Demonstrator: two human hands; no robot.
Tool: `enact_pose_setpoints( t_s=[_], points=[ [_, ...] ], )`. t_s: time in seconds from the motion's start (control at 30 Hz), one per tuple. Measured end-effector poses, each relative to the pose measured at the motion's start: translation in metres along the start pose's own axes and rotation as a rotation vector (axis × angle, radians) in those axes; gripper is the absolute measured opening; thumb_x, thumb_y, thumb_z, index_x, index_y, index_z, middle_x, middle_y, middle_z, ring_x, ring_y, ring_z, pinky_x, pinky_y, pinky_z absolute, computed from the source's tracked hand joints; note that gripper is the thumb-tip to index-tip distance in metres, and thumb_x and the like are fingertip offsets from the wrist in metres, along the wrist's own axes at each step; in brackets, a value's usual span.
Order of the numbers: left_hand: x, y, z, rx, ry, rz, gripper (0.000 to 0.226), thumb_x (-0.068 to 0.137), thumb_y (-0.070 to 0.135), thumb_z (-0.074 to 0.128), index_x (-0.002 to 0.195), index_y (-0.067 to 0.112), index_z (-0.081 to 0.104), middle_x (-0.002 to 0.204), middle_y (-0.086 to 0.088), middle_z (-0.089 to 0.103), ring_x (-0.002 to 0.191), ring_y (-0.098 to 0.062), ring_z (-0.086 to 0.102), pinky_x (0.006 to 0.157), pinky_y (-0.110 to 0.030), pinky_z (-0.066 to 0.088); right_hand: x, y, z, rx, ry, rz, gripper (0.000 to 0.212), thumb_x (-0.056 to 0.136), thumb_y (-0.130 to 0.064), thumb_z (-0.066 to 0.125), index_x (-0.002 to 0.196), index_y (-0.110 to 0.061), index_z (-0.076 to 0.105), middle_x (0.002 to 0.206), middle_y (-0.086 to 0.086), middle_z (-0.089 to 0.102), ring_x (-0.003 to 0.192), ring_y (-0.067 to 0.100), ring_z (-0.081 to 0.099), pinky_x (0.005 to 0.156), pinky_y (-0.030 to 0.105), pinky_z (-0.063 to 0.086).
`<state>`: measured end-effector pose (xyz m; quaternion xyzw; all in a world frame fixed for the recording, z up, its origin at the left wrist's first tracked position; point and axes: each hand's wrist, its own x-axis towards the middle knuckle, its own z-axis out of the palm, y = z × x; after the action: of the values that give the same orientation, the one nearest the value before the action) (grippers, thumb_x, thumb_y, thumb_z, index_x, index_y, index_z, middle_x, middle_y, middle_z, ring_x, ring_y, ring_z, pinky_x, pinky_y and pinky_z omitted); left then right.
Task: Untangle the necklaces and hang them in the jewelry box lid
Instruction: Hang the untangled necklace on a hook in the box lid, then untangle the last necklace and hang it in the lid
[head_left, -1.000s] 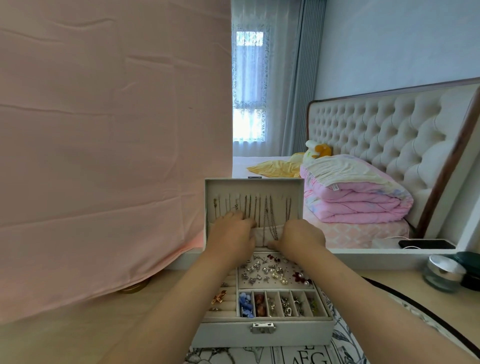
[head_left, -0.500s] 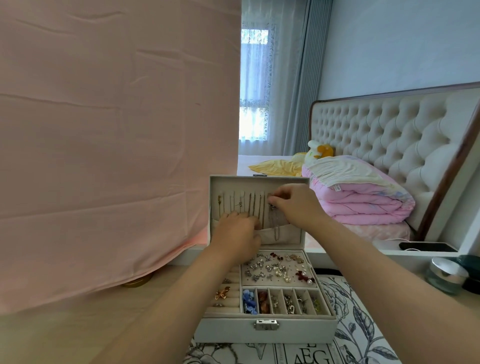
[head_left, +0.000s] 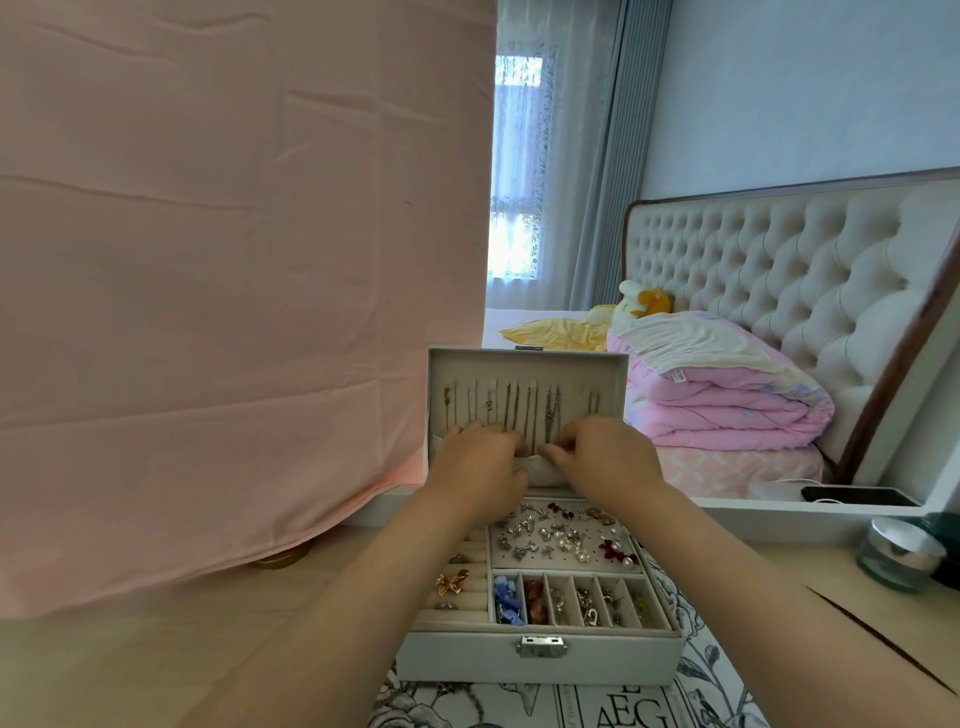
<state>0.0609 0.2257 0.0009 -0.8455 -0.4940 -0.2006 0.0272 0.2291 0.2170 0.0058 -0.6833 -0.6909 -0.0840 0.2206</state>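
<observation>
The grey jewelry box (head_left: 540, 656) stands open with its lid (head_left: 524, 362) upright. Several necklaces (head_left: 527, 410) hang side by side from hooks inside the lid, and their lower ends run down behind my hands. My left hand (head_left: 480, 465) grips the upper edge of the lid's fabric pocket (head_left: 535, 473) with curled fingers. My right hand (head_left: 605, 460) is beside it, with thumb and fingers pinched at the lower end of a hanging chain (head_left: 551, 415). What lies inside the pocket is hidden.
The box tray holds earrings (head_left: 561, 535) and small compartments of trinkets. A pink cloth (head_left: 234, 260) hangs at the left. A glass jar (head_left: 898, 553) stands at the right, with a phone (head_left: 857, 496) on the ledge behind. A printed mat (head_left: 623, 706) lies under the box.
My right hand has come down from the hooks at the top of the lid to the pocket edge, next to my left hand, which stayed at the pocket.
</observation>
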Motion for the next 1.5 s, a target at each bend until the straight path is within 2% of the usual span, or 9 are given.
enact_pose_setpoints(
  t_s=[0.27, 0.47, 0.57, 0.7, 0.9, 1.0, 1.17, 1.3, 1.5],
  points=[
    [-0.007, -0.001, -0.003, 0.007, -0.056, 0.010, 0.042, 0.094, 0.032, 0.050, 0.135, 0.026, 0.057, 0.129, -0.001, 0.059, 0.122, -0.023, 0.047, 0.105, -0.042, 0.034, -0.002, -0.012, -0.006, -0.056, -0.173, -0.106, 0.028, 0.093, -0.040, 0.050, 0.107, -0.031, 0.073, 0.109, 0.002, 0.055, 0.095, 0.024, 0.062, 0.079, 0.033, 0.051],
    [-0.037, 0.001, -0.028, -0.134, 0.007, 0.048, 0.044, 0.095, 0.031, 0.054, 0.139, 0.029, 0.053, 0.128, 0.007, 0.061, 0.119, -0.013, 0.052, 0.104, -0.034, 0.040, -0.031, -0.018, -0.036, 0.183, -0.141, -0.108, 0.026, 0.093, -0.037, 0.055, 0.114, -0.035, 0.070, 0.108, -0.010, 0.056, 0.100, 0.014, 0.059, 0.088, 0.038, 0.052],
    [-0.068, 0.005, -0.047, -0.240, 0.032, 0.046, 0.029, 0.096, 0.032, 0.055, 0.124, 0.030, 0.062, 0.111, 0.014, 0.064, 0.098, -0.004, 0.057, 0.087, -0.025, 0.050, -0.061, -0.030, -0.053, 0.328, -0.133, -0.175, 0.020, 0.092, -0.033, 0.059, 0.107, -0.034, 0.072, 0.100, -0.015, 0.060, 0.093, 0.006, 0.060, 0.087, 0.032, 0.052],
    [-0.121, 0.005, -0.064, -0.276, -0.005, 0.042, 0.014, 0.095, 0.034, 0.056, 0.105, 0.035, 0.067, 0.092, 0.017, 0.065, 0.077, 0.002, 0.057, 0.065, -0.017, 0.044, -0.111, -0.056, -0.070, 0.416, -0.241, -0.239, 0.015, 0.092, -0.030, 0.062, 0.101, -0.033, 0.074, 0.092, -0.018, 0.067, 0.083, -0.003, 0.060, 0.082, 0.026, 0.052],
    [-0.197, -0.004, -0.064, -0.306, -0.094, -0.053, 0.009, 0.091, 0.033, 0.060, 0.094, 0.034, 0.068, 0.076, 0.019, 0.061, 0.066, 0.001, 0.054, 0.058, -0.017, 0.036, -0.181, -0.082, -0.057, 0.409, -0.499, -0.250, 0.014, 0.091, -0.031, 0.067, 0.102, -0.034, 0.073, 0.093, -0.019, 0.067, 0.073, -0.007, 0.058, 0.069, 0.012, 0.045],
    [-0.221, -0.009, -0.053, -0.252, -0.152, -0.074, 0.006, 0.089, 0.030, 0.061, 0.090, 0.033, 0.067, 0.083, 0.019, 0.062, 0.075, 0.001, 0.055, 0.062, -0.016, 0.038, -0.202, -0.090, -0.038, 0.367, -0.552, -0.259, 0.019, 0.092, -0.029, 0.067, 0.109, -0.034, 0.072, 0.100, -0.014, 0.068, 0.076, -0.002, 0.059, 0.069, 0.013, 0.046],
    [-0.245, -0.018, -0.034, -0.230, -0.205, -0.082, 0.010, 0.086, 0.035, 0.067, 0.095, 0.035, 0.072, 0.093, 0.021, 0.061, 0.088, -0.001, 0.055, 0.078, -0.021, 0.048, -0.215, -0.093, -0.016, 0.178, -0.507, -0.336, 0.026, 0.093, -0.027, 0.063, 0.115, -0.037, 0.072, 0.108, -0.010, 0.062, 0.100, 0.014, 0.061, 0.090, 0.035, 0.050],
    [-0.253, -0.021, -0.025, -0.228, -0.180, -0.035, 0.018, 0.087, 0.043, 0.066, 0.104, 0.039, 0.072, 0.102, 0.017, 0.058, 0.101, -0.004, 0.048, 0.090, -0.027, 0.045, -0.218, -0.090, -0.006, 0.112, -0.437, -0.393, 0.026, 0.096, -0.027, 0.059, 0.115, -0.039, 0.072, 0.111, -0.010, 0.061, 0.103, 0.014, 0.059, 0.089, 0.033, 0.048],
    [-0.256, -0.018, -0.018, -0.236, -0.120, -0.010, 0.027, 0.091, 0.052, 0.060, 0.108, 0.035, 0.072, 0.105, 0.013, 0.062, 0.102, -0.006, 0.050, 0.091, -0.030, 0.045, -0.222, -0.080, -0.010, 0.079, -0.396, -0.397, 0.016, 0.096, -0.038, 0.059, 0.102, -0.032, 0.072, 0.108, -0.014, 0.055, 0.100, 0.010, 0.056, 0.087, 0.031, 0.048]
  ],
)
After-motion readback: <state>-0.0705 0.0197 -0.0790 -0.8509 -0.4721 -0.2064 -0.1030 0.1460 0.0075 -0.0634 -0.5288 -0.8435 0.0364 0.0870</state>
